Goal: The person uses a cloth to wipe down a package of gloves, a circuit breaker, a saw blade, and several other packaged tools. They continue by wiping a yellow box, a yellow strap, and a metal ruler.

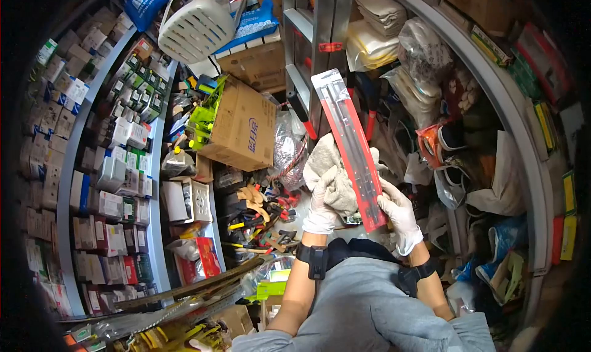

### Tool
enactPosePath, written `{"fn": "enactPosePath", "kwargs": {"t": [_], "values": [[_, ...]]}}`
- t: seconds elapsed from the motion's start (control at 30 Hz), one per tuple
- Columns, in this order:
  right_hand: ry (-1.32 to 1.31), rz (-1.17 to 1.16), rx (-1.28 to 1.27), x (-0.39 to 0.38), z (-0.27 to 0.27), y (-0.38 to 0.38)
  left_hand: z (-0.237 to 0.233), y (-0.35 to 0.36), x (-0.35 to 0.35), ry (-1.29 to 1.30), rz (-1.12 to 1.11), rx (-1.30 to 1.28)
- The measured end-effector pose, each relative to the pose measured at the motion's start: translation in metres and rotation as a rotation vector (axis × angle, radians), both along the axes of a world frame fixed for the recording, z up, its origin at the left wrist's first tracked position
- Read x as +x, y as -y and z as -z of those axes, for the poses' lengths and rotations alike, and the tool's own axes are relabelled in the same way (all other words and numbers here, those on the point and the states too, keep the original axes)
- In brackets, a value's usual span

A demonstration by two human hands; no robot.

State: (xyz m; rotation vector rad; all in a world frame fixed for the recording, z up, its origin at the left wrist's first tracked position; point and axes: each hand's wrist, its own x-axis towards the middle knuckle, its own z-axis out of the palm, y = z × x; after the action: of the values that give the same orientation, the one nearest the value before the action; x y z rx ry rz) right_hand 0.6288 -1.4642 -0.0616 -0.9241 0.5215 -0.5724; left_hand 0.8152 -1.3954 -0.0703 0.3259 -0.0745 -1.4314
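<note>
My right hand (399, 211), in a white glove, grips the lower right edge of a long red blister pack (351, 144). Slim dark rod-like pieces show through its clear front, and the pack tilts with its pale top end up and to the left. In my left hand (322, 205), also white-gloved, a crumpled grey-beige cloth (332, 178) is bunched, its fingers closed around it. The cloth lies against the left side of the pack and is partly hidden behind it.
Shelves of small boxes (114, 207) line the left side. Ahead stand a metal ladder (301, 53) and a cardboard carton (243, 124). Assorted hand tools (261, 210) lie in a heap left of my hands. Folded cloths (381, 16) and plastic bags fill the right rack.
</note>
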Motion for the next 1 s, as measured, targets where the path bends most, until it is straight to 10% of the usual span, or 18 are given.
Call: {"fn": "enactPosePath", "kwargs": {"t": [1.0], "values": [[-0.099,-0.073,0.064,-0.005,0.007,0.004,0.038,-0.016,-0.015,0.237,-0.347,0.227]]}}
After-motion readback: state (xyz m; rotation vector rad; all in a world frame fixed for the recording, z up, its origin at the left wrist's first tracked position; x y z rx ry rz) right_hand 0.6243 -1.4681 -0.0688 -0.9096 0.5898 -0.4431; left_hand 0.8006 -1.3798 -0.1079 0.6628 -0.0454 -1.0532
